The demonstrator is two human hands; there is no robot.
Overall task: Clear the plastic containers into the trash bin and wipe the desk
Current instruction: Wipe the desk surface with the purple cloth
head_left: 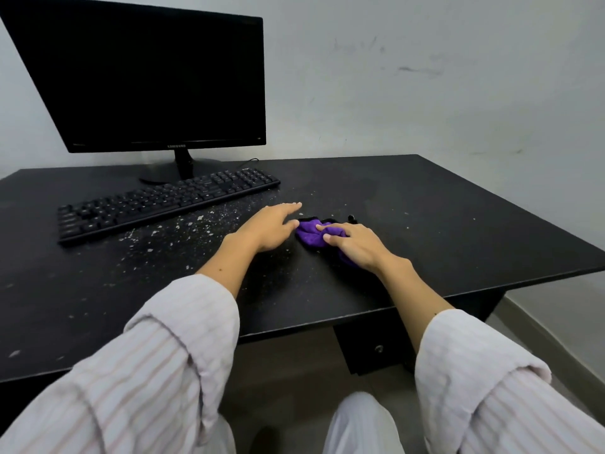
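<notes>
**Purple cloth under our right hand, mid-desk**

We see the purple cloth [312, 235] bunched on the black desk [442, 217], roughly at the middle of its top and a little toward the right. Our right hand [355, 245] lies on the cloth's right part, fingers curled into the fabric and gripping it; the cloth's left part shows past the fingertips, and a small strip of purple shows below the palm. A dark edge or second layer runs along the cloth's far side; we cannot tell what it is.

Our left hand [270, 229] sits just beside the cloth on its left, flat and relaxed with fingers stretched toward the far edge of the desk, holding nothing. Its lower fingers come close to the cloth's left edge; whether they touch it we cannot tell.

Pale crumbs and specks [170, 232] are scattered over the desk to the left of our hands. Beyond them lies a black keyboard [163, 201], set at an angle, and behind it stands a dark monitor [144, 80] on its stand against the wall. Striped sleeves [157, 365] are rolled back on both forearms.
</notes>
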